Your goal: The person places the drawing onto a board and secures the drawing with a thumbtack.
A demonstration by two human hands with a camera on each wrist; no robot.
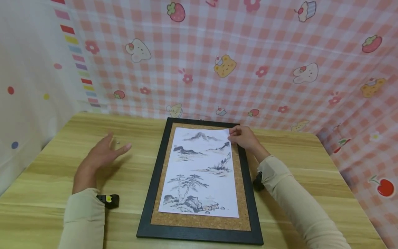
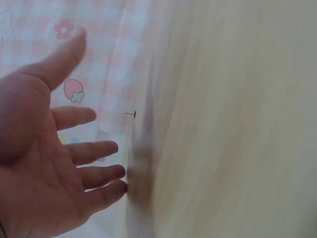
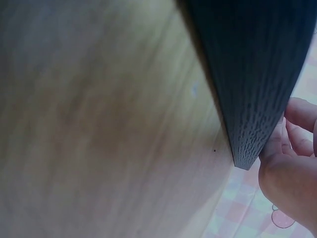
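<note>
A sheet of paper with an ink landscape print (image 1: 205, 159) lies on the cork board (image 1: 199, 221), which has a black frame (image 1: 199, 233). At the sheet's top right corner, my right hand (image 1: 244, 138) pinches the paper between thumb and fingers. To the left of the board, my left hand (image 1: 102, 150) is held over the table with its fingers spread and nothing in them. Between its thumb and fingers, as seen from the head, a small thumbtack (image 1: 118, 142) stands on the table; the left wrist view shows the tack (image 2: 133, 114) with its pin pointing up.
The wooden table (image 1: 133, 166) carries the board near its middle. Behind it hangs a pink checked cloth (image 1: 199, 62), and a white dotted cloth (image 1: 28, 76) hangs at the left. Black wrist cameras sit at both cuffs.
</note>
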